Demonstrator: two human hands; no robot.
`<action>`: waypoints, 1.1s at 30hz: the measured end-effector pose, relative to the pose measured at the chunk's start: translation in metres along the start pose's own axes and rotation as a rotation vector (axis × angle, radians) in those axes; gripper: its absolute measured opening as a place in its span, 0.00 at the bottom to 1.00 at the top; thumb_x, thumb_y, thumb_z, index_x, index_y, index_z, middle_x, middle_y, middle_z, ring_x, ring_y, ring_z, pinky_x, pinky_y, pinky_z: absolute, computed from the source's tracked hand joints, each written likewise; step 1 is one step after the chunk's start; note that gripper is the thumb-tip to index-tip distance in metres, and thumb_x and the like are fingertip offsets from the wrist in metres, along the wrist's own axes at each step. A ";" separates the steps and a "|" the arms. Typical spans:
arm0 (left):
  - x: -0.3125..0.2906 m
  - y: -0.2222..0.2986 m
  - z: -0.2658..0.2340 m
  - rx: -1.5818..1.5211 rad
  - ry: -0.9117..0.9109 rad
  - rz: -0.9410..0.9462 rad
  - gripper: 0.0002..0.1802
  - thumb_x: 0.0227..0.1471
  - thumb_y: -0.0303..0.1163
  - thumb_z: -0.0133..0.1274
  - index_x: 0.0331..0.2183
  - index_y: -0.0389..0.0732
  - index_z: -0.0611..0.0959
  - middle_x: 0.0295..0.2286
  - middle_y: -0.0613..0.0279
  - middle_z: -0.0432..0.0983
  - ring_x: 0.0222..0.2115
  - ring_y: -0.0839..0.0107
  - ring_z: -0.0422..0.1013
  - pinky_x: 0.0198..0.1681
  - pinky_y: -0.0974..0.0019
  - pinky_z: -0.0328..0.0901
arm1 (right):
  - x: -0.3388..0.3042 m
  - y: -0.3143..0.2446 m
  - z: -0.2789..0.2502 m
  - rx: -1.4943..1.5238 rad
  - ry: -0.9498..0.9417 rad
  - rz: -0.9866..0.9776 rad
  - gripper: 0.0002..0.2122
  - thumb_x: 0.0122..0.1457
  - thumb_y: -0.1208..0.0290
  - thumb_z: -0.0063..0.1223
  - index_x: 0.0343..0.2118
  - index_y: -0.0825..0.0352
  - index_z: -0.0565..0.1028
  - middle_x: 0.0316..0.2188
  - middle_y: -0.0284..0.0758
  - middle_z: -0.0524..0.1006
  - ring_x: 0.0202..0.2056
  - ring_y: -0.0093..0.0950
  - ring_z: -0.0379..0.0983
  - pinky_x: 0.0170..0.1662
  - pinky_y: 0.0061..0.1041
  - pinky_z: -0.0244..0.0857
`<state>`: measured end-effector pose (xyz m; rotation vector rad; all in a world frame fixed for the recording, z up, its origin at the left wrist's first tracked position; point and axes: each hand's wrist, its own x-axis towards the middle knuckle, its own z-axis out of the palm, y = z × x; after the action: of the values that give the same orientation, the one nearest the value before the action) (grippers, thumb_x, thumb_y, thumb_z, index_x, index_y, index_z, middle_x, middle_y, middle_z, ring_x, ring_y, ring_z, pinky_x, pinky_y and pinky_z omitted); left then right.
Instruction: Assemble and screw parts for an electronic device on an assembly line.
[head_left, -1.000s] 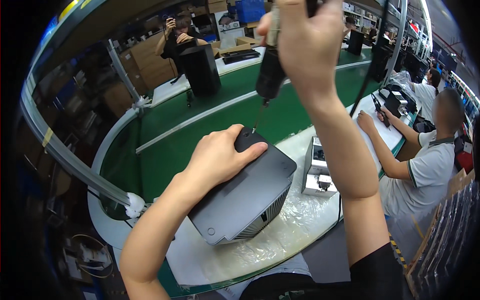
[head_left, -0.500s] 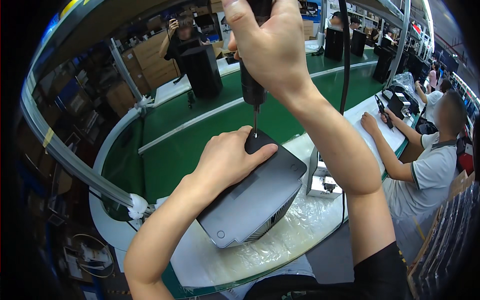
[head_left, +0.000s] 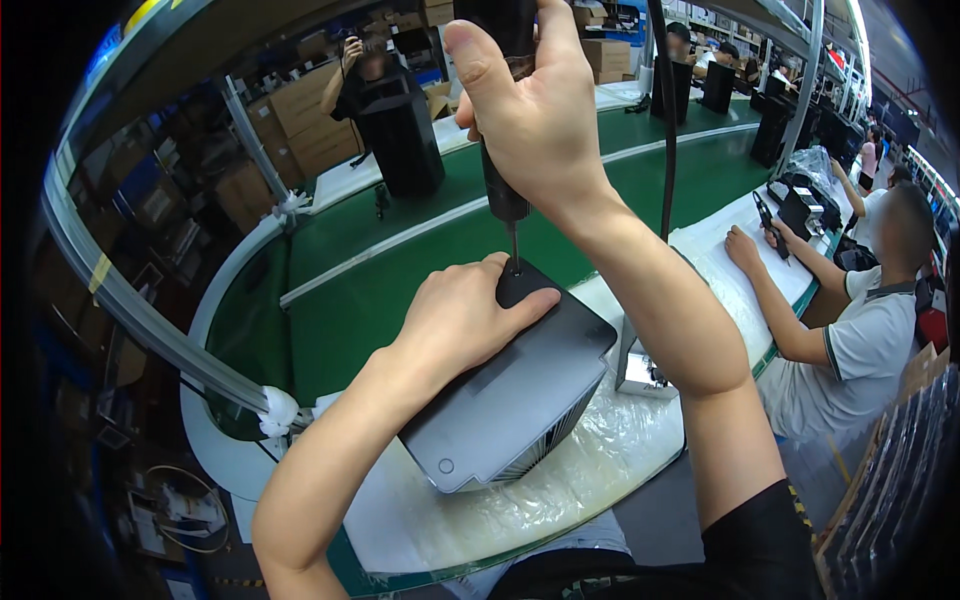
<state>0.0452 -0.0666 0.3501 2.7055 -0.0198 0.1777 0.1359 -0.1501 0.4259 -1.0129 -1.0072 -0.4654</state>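
A dark grey, box-shaped housing with ribbed vents along one side lies on a padded, film-covered work surface. My left hand holds its far end, thumb spread across the top and fingers over the far left edge. Above that end, my right hand is wrapped round a black electric screwdriver, held upright. The screwdriver's bit meets the housing at a hole near its far corner, just beyond my left thumb. Part of the screwdriver's body is hidden behind my right hand.
A black cable hangs beside my right forearm. Near my right elbow sits a small white box with shiny parts. A green conveyor runs behind, carrying a black tower. A seated co-worker is on the right; metal posts frame the left.
My right hand and the screwdriver have come down slightly. The bright screw end seen at the bit's tip before now sits down at the hole. My left hand keeps its place on the housing.
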 end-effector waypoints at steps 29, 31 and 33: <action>-0.104 -0.189 0.148 -0.249 0.849 -0.150 0.31 0.64 0.51 0.34 0.50 0.30 0.71 0.43 0.52 0.74 0.42 0.67 0.71 0.50 0.69 0.62 | -0.260 0.048 -0.233 -0.724 0.374 0.103 0.28 0.60 0.78 0.46 0.60 0.70 0.48 0.40 0.40 0.72 0.27 0.18 0.69 0.28 0.16 0.65; -0.078 -0.150 0.106 -0.548 0.746 -0.310 0.32 0.63 0.52 0.34 0.44 0.29 0.74 0.38 0.53 0.75 0.37 0.66 0.71 0.45 0.68 0.64 | -0.261 0.041 -0.229 -0.707 0.351 0.211 0.27 0.60 0.78 0.45 0.60 0.68 0.48 0.41 0.40 0.72 0.26 0.18 0.68 0.26 0.16 0.65; -0.045 -0.108 0.079 -0.723 0.495 -0.446 0.37 0.63 0.55 0.31 0.31 0.28 0.78 0.27 0.54 0.77 0.27 0.61 0.70 0.38 0.64 0.66 | -0.262 0.023 -0.229 -0.621 0.463 0.233 0.28 0.59 0.77 0.48 0.60 0.70 0.49 0.42 0.40 0.72 0.33 0.21 0.70 0.34 0.18 0.67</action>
<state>0.0146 -0.0026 0.2282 1.8324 0.5488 0.5700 0.1325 -0.3665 0.1520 -1.4663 -0.3170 -0.7997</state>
